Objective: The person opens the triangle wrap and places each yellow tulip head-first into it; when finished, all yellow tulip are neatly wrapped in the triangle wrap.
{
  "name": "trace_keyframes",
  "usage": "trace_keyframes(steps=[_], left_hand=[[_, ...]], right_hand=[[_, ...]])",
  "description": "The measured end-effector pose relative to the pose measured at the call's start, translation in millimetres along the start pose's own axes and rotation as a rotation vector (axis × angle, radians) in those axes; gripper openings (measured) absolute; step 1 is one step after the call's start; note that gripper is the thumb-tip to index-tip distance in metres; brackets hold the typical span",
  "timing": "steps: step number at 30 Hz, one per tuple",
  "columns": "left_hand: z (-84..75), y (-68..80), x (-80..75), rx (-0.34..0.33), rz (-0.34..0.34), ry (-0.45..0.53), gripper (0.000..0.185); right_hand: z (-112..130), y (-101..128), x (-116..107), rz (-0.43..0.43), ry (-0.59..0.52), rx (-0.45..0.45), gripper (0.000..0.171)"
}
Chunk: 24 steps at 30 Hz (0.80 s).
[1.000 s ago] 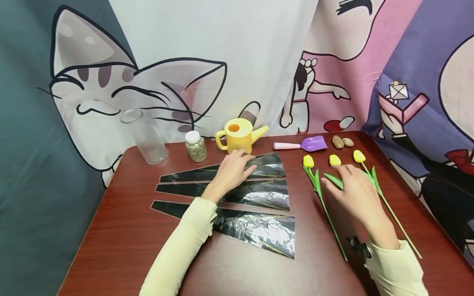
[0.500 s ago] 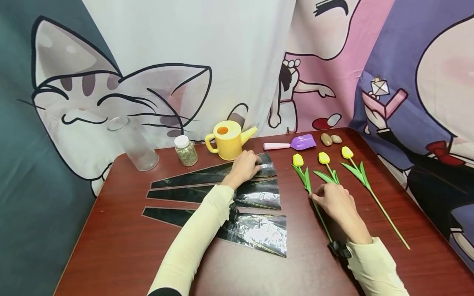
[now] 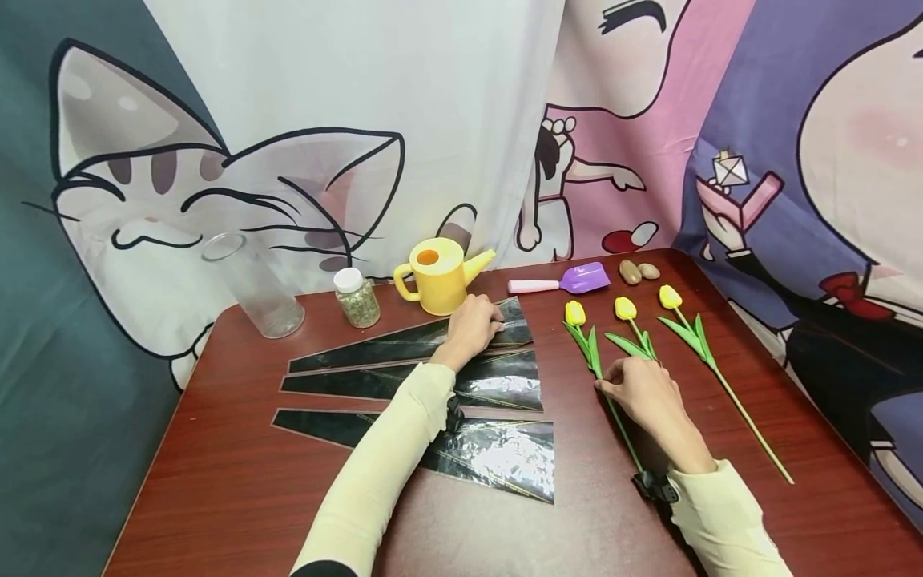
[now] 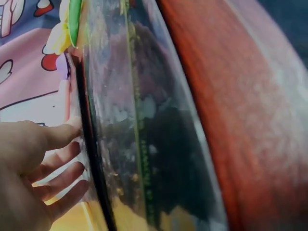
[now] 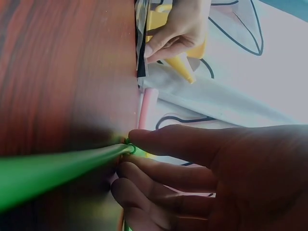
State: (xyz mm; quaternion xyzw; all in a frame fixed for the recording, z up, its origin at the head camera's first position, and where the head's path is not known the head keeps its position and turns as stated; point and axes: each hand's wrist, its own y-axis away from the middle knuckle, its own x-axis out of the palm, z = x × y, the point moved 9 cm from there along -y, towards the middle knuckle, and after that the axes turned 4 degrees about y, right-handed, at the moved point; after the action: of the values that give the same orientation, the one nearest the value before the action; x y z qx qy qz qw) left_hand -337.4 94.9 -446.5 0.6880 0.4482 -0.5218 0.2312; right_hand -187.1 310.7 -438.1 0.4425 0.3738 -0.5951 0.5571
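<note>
Three black and clear cone wrappers lie side by side on the brown table (image 3: 216,489). My left hand (image 3: 472,324) rests on the far wrapper (image 3: 389,346), fingertips touching the edge of its wide end; in the left wrist view the fingers (image 4: 57,159) lie fairly straight against that wrapper (image 4: 144,134). To the right lie three yellow tulips. My right hand (image 3: 638,389) pinches the green stem of the left tulip (image 3: 574,312) about midway; the right wrist view shows thumb and fingers (image 5: 192,149) closed on the stem (image 5: 57,171).
The middle tulip (image 3: 625,308) and right tulip (image 3: 670,296) lie beside the right hand. Along the back stand a clear glass vase (image 3: 252,284), a small jar (image 3: 356,298), a yellow watering can (image 3: 436,276), a purple scoop (image 3: 577,280) and two stones (image 3: 638,272). A cartoon curtain hangs behind.
My right hand moved left from over the middle tulip and took the left tulip's stem. My left hand slid along the far wrapper to its wide end.
</note>
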Motion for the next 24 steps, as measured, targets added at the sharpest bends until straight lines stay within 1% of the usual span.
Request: trace_keyframes(steps=[4,6,11,15,21,24], left_hand=[[3.5,-0.4,-1.0,-0.007,-0.037,0.020,0.008],[3.6,-0.8,-1.4,0.001,-0.050,0.017,0.007],[2.7,-0.5,-3.6,0.021,-0.067,-0.001,0.004],[2.2,0.2,-7.5,0.018,-0.079,0.026,0.003],[0.7,0.2,-10.1,0.027,-0.079,0.030,0.005],[0.0,1.0,-10.7,0.027,-0.078,0.029,0.004]], right_hand=[[-0.8,-0.7,2.4,-0.002,-0.006,0.007,0.012],[-1.3,-0.9,2.8,-0.006,-0.009,0.009,0.012],[-2.5,-0.8,1.7,-0.012,-0.027,0.014,0.012],[-4.5,-0.6,-0.1,-0.016,-0.050,0.030,0.014],[-11.5,0.2,2.8,0.033,-0.119,0.098,0.020],[-14.8,0.4,5.3,0.050,-0.142,0.120,0.020]])
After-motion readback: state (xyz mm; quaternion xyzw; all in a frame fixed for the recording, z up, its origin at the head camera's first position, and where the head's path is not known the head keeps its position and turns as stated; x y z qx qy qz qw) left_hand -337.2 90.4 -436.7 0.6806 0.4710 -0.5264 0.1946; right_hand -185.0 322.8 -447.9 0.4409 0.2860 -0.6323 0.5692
